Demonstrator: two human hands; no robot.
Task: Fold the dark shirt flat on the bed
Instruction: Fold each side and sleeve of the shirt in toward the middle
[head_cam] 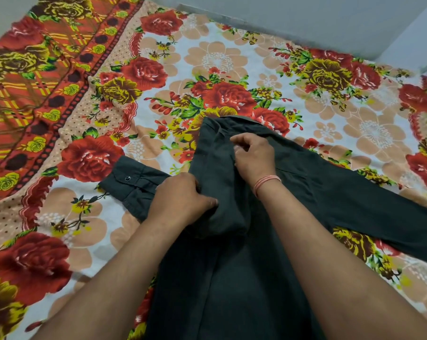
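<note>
The dark shirt (pixel 232 278) lies on the flowered bed sheet (pixel 219 60), its body running from the bottom edge up to the collar near the middle. One sleeve stretches out to the right. The other sleeve's buttoned cuff (pixel 126 182) sticks out to the left. My left hand (pixel 180 200) grips a bunched fold of the shirt's left side, over that sleeve. My right hand (pixel 254 155) pinches the fabric just below the collar; a thread band circles its wrist.
The sheet covers the whole bed, with an orange patterned border (pixel 36 89) at the left. A grey wall (pixel 305 20) runs along the bed's far edge and meets another wall at the far right.
</note>
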